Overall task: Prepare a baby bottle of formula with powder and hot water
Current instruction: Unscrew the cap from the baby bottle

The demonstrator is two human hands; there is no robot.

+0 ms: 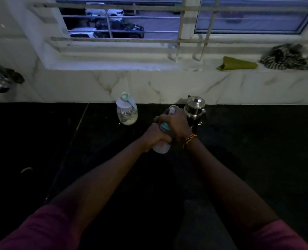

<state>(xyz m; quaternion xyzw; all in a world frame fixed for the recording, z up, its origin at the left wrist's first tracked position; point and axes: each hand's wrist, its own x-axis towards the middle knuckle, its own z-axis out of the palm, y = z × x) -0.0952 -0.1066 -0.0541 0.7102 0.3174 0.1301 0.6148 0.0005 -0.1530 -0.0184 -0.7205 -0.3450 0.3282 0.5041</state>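
Observation:
Above the dark countertop (pixel 41 141) both my hands hold a baby bottle (pixel 161 147), tilted with its top pointing away from me. My left hand (pixel 154 135) wraps the pale lower body. My right hand (pixel 176 123) grips the teal collar and nipple end. A clear formula jar (pixel 127 113) with a little white powder in it and a teal scoop on its lid stands to the left by the wall. A steel kettle (pixel 194 107) with a knobbed lid stands just behind my right hand. Something pale and round shows behind my fingers; I cannot tell what it is.
A marble backsplash (pixel 240 87) and a window sill run along the back. On the sill lie a green cloth (pixel 237 64) and a striped cloth (pixel 285 58). A metal tap (pixel 2 78) juts out at the far left. Bars cover the window.

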